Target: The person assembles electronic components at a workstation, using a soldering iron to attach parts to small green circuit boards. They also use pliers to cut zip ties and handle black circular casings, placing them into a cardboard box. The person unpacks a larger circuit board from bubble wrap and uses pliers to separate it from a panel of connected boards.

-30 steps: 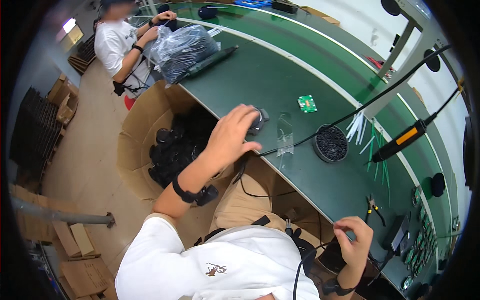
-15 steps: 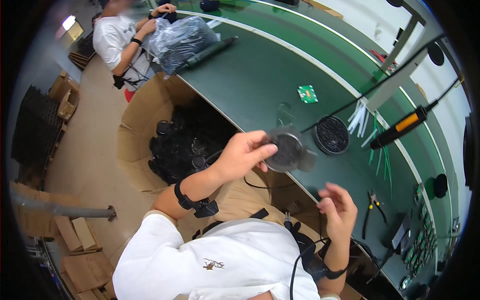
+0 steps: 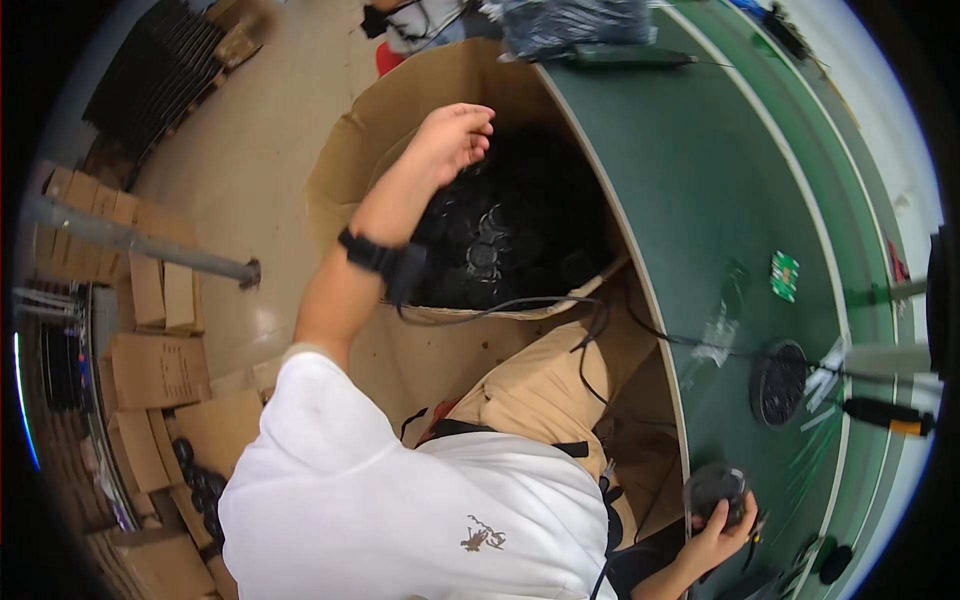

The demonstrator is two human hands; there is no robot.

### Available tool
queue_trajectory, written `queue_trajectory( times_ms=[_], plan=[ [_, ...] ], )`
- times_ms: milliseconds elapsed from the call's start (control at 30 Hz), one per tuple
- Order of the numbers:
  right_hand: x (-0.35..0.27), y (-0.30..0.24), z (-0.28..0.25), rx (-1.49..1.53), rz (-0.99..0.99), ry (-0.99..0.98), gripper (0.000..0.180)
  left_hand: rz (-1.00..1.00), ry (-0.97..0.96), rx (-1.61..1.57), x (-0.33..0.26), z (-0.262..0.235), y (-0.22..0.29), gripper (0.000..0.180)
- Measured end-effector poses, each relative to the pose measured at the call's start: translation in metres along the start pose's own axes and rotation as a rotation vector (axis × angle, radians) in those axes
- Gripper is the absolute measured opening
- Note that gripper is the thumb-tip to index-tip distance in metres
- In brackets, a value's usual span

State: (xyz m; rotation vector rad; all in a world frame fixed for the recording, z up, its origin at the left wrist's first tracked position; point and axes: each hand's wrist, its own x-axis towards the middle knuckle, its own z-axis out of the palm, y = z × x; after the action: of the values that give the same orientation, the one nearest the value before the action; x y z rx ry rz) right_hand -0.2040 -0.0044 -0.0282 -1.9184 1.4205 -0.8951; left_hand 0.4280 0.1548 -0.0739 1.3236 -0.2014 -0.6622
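My left hand [image 3: 455, 140] is over the large open cardboard box [image 3: 365, 120], fingers loosely bent and nothing visible in them. Dark round plastic parts [image 3: 545, 215] fill the box, and a shiny clear-edged piece [image 3: 485, 245] shows among them below the hand. At the lower right, my right hand [image 3: 728, 535] grips a round dark disc-shaped part [image 3: 715, 488] with a clear rim, over the green bench's near edge. Its thumb and fingers press on the lower side of the disc.
The green bench [image 3: 670, 170] carries a small green circuit board [image 3: 784, 276], clear plastic pieces [image 3: 722, 325], a round tub of black bits [image 3: 778, 385] and a hanging black-orange tool [image 3: 885, 415]. A black cable [image 3: 500, 312] crosses the box's near rim. Cartons [image 3: 160, 370] stand left.
My left hand has moved left and away from the bench to above the box, without the round part it held. A similar part is now in my right hand, which was empty. The view has turned left.
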Motion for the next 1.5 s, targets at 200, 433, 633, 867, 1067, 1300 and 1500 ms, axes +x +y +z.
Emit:
queue_trajectory(
  times_ms=[200, 433, 633, 867, 1067, 1300, 1500],
  plan=[
    [-0.002, -0.024, 0.023, -0.233, -0.059, 0.099, 0.027, -0.826, -0.297, 0.466, 0.165, -0.2, -0.23, 0.03],
    [-0.011, -0.03, 0.019, -0.344, 0.155, 0.017, 0.044, -0.636, 0.065, 1.533, 0.116, -0.176, -0.411, 0.054],
    [-0.01, -0.022, 0.019, -0.412, 0.119, 0.05, 0.048, -0.48, 0.188, 1.56, 0.072, -0.143, -0.411, 0.041],
    [-0.007, -0.025, 0.024, -0.516, 0.129, 0.092, 0.052, -0.486, 0.101, 0.579, 0.078, -0.177, -0.416, 0.035],
    [-0.008, -0.028, 0.025, -0.494, 0.132, 0.111, 0.047, -0.547, 0.403, 0.863, 0.126, -0.135, -0.397, 0.033],
    [-0.012, -0.028, 0.026, -0.393, 0.112, 0.092, 0.042, -0.32, 0.436, 0.697, 0.165, -0.106, -0.409, 0.014],
    [-0.009, -0.041, 0.031, -0.512, 0.052, 0.06, 0.04, -0.347, 0.25, 0.359, 0.153, -0.107, -0.381, 0.023]
  ],
)
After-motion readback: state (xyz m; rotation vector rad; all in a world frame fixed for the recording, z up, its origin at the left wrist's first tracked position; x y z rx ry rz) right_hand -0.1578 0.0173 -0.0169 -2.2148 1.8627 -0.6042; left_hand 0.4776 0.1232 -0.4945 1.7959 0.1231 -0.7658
